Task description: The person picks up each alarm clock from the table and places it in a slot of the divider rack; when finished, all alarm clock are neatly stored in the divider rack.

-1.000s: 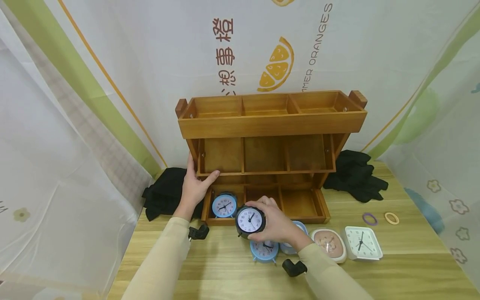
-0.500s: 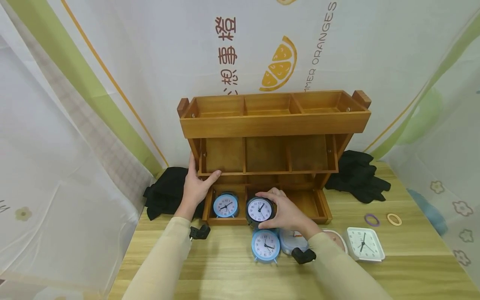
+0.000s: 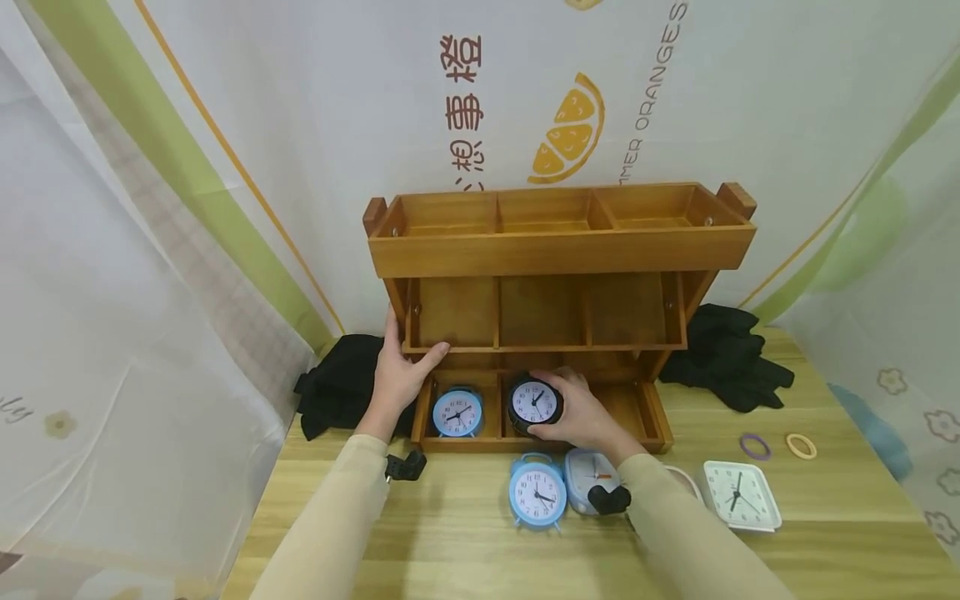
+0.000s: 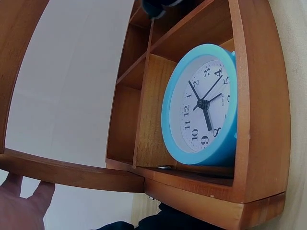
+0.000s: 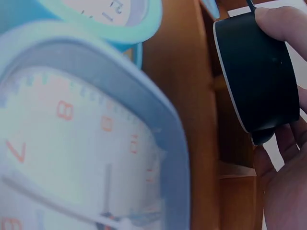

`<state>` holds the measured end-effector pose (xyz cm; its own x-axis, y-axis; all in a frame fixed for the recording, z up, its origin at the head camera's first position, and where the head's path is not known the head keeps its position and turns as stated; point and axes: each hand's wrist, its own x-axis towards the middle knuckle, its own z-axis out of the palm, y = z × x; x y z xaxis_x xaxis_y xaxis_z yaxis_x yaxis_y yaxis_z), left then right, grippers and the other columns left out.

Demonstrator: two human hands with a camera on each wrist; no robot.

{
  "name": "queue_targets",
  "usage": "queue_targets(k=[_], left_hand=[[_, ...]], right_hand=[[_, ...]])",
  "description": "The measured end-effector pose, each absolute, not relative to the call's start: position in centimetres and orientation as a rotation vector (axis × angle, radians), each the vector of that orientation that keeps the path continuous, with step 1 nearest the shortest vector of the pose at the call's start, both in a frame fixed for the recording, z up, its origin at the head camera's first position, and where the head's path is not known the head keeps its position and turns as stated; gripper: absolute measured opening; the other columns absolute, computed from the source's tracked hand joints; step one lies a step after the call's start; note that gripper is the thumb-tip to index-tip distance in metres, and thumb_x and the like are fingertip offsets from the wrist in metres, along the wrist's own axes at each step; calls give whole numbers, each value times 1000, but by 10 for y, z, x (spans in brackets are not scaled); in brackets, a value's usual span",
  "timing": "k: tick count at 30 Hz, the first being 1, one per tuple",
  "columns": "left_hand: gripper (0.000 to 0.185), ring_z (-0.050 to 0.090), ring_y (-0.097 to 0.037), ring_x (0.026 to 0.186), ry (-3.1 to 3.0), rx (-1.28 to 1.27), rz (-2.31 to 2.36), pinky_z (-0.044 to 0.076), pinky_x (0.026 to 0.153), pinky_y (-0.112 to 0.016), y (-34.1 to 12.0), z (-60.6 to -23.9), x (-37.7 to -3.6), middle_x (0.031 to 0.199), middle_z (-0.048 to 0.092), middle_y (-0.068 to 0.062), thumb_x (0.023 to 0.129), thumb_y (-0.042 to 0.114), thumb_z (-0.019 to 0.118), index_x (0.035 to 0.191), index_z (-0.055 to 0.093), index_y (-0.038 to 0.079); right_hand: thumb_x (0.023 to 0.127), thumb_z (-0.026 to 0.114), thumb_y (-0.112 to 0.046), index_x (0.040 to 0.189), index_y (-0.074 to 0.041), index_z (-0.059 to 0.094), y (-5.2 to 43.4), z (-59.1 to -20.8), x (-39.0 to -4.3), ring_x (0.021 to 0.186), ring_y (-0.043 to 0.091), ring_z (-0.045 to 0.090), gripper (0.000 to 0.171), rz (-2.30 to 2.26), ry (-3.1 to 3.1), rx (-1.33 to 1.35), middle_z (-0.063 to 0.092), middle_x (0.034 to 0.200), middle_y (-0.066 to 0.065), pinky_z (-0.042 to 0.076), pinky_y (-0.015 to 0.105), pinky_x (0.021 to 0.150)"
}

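Both arms in beige sleeves, stretched forward and a little inward. Left hand (image 3: pixel 397 375) raised at the wrist, palm turned inward, fingers straight and together pointing up, thumb spread out to the right; only fingertips (image 4: pixel 19 203) in the left wrist view. Right hand (image 3: pixel 577 412) lower and further in, back of the hand up, fingers and thumb curled in a grip, with thumb tip (image 5: pixel 283 21) and palm edge seen close in the right wrist view. Wrist straight, forearm running back to the lower right.
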<state>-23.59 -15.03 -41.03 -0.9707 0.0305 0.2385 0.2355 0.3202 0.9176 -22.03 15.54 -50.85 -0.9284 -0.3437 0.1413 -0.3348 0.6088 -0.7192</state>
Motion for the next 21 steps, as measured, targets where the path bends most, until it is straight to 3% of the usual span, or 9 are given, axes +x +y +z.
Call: queue_targets(k=[5,13,21], left_hand=[[106,36,-35,151,-2407,-235,-1724,33,121,-52,-151,-412,-236,172,22,-12,96,20,77,170,1,18],[106,40,-36,149,-2408,-226,-1715,35,120,-52,-151,-413,-237,171,25,-12,95,20,79,170,3,20],[104,40,-37,149,-2405,-245,-1701,36,120,-52,-150,-412,-236,170,25,-14,96,17,76,170,2,17]], right_hand=[[74,95,-29,150,-11,57,156,-517,-223,126,38,48,87,-1215,2822,-580,53,143,17,48,60,101],[73,94,-29,147,-13,60,157,-516,-230,128,44,50,83,-1081,2884,-608,55,144,18,38,74,96],[74,93,-32,149,-13,59,158,-520,-234,129,43,50,84,-972,2862,-615,54,149,16,37,71,93]])
